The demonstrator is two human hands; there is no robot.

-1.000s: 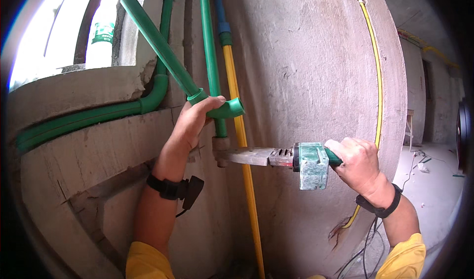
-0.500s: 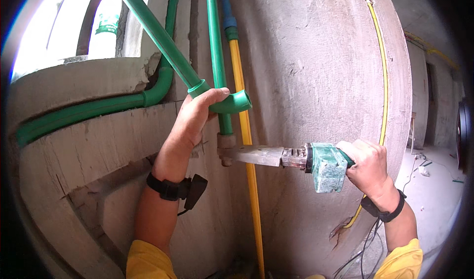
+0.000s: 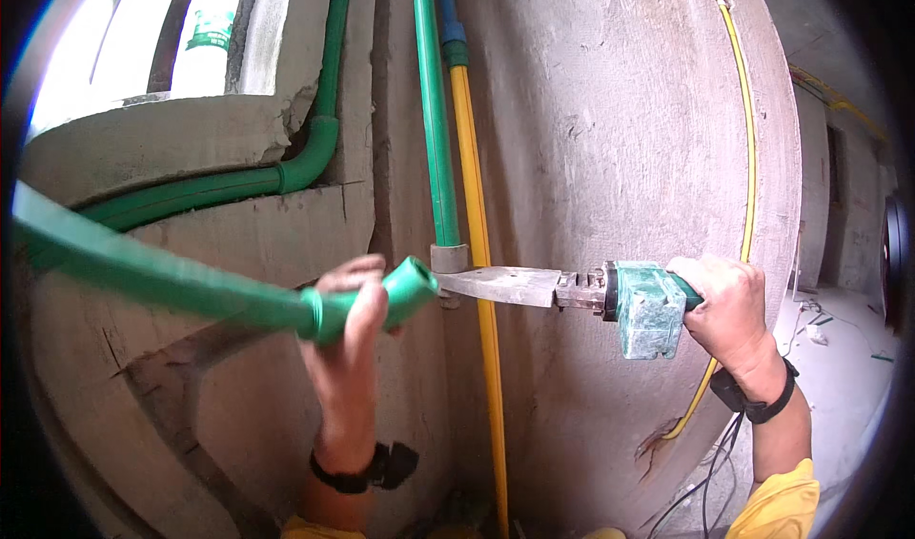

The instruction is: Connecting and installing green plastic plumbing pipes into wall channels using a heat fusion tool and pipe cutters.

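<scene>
My left hand (image 3: 348, 353) is closed around a green elbow fitting (image 3: 405, 296), whose open mouth points up and right, close to the lower die of the heating iron. From the elbow a green pipe (image 3: 172, 267) runs off to the left, blurred by motion. My right hand (image 3: 724, 305) grips the handle of a pipe welding iron (image 3: 650, 322) with a dusty green body. Its flat metal blade (image 3: 505, 284) reaches left, and its upper die (image 3: 449, 257) sits around the lower end of an upright green pipe (image 3: 436, 129). My left fingers hide part of the elbow.
A yellow pipe (image 3: 488, 348) rises behind the blade along the rough wall (image 3: 610, 139). Another green pipe (image 3: 191, 199) bends below the window opening at left. A thin yellow conduit (image 3: 748, 148) runs down the right wall, and black cables (image 3: 710, 467) hang by my right forearm.
My left hand has lowered and turned the elbow; its pipe has swung from steeply upright down toward the left. The right hand still holds the iron on the upright pipe. The view has shifted slightly.
</scene>
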